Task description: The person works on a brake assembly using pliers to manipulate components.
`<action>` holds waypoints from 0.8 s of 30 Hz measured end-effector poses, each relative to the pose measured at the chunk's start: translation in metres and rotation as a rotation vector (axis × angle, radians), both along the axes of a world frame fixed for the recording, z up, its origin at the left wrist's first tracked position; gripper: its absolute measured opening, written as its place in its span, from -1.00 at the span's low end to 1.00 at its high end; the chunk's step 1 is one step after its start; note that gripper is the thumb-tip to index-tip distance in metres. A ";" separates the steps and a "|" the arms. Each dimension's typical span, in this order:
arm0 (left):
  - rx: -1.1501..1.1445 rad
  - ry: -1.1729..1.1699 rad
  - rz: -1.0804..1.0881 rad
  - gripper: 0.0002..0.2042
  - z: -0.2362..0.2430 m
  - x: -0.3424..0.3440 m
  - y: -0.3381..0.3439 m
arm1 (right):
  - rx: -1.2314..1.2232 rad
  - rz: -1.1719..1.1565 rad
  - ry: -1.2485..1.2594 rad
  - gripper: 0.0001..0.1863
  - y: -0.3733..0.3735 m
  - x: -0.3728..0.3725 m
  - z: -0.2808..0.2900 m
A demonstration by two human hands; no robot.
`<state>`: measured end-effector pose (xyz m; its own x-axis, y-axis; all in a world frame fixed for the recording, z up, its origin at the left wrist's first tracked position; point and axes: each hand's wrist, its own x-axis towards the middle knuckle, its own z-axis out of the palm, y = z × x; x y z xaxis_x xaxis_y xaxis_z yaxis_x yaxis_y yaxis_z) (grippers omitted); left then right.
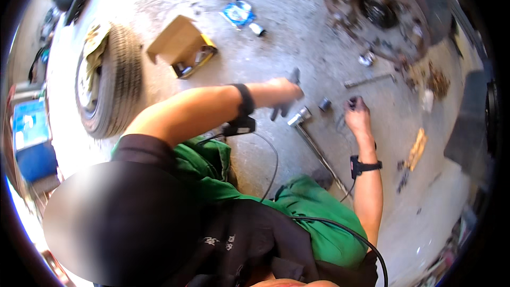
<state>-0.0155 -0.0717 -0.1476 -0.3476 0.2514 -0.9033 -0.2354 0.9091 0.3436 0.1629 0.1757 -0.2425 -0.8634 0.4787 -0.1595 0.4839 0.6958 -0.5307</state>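
My left hand [287,95] reaches across from the left above the concrete floor, its darkened fingers spread and slightly blurred. Just below it lies a long-handled socket wrench [319,151], its shiny head near those fingers and its bar running toward my right knee. A short dark socket [324,104] sits on the floor between my two hands. My right hand [357,117] is closed, fingertips dark and curled together; whatever they may hold is hidden. Beyond it lies a thin metal bar [369,81], apart from the hand.
A greasy wheel hub [377,13] stands far right, a shiny metal part [366,58] near it. At left are a tyre [125,79] and an open cardboard box [180,40] with metal parts. A blue wrapper [239,13], dirt clump [438,81] and yellowish rag [417,149] lie about.
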 end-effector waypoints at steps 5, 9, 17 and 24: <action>0.087 0.049 -0.208 -0.60 -0.018 0.016 -0.030 | 0.111 -0.027 -0.023 -0.64 0.013 -0.020 -0.025; 0.113 -0.042 -0.264 -0.69 -0.014 0.018 -0.033 | 0.165 -0.119 -0.180 -0.47 0.010 -0.037 -0.031; 0.005 -0.031 -0.435 -0.74 -0.027 0.030 -0.001 | 0.104 -0.441 -0.573 -0.15 0.008 -0.089 0.006; -0.027 0.054 -0.396 -0.57 -0.044 0.036 -0.006 | 0.010 -0.439 -0.368 -0.20 0.019 -0.089 0.013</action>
<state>0.0204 -0.0781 -0.1918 -0.2761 0.3520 -0.8944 0.1527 0.9348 0.3207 0.0736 0.1951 -0.2291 -0.4715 0.7829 -0.4058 0.8804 0.3918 -0.2671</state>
